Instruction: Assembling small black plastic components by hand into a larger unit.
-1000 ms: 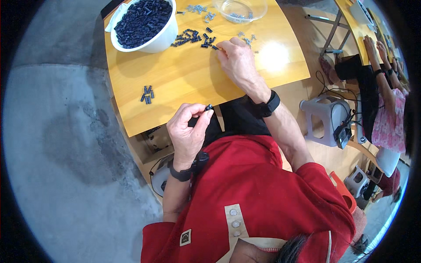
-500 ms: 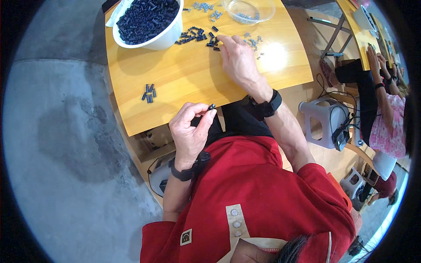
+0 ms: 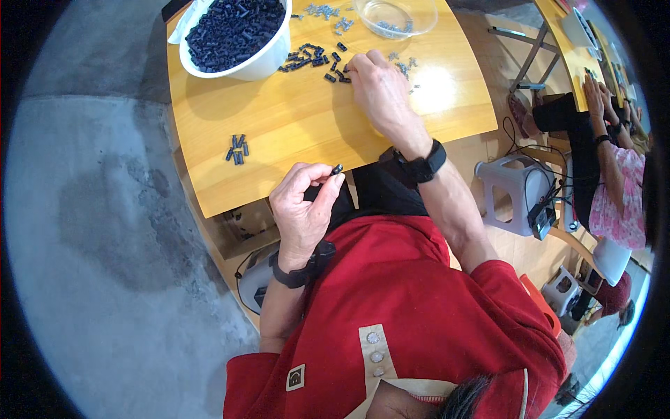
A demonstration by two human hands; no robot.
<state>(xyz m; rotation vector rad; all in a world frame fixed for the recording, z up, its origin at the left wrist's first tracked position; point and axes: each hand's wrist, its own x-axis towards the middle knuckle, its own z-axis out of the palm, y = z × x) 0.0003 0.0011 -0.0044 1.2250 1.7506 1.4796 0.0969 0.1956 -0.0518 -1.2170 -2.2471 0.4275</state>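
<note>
At a yellow wooden table, holds a small black piece pinched between thumb and forefinger of the left hand, just off the near edge. Reaches well ahead with the right hand, apart from the left, with fingertips bent down at the right end of a scatter of black parts; cannot tell whether gripping one. Has silvery bits strewn on the wood just right of that hand's fingers, and a small group of black cylinders ahead and to the left of the left hand. Farther ahead, has a clear round bowl with more silvery bits in it beyond the right hand, and, to its left, a white bucket heaped with black parts. Wears a black watch on the right wrist, a black band on the left, and a red shirt. Well to the left of the left hand, has grey floor; past the table to the right of the right hand, a pale plastic stool and, farther out, a co-worker in a pink patterned top.
</note>
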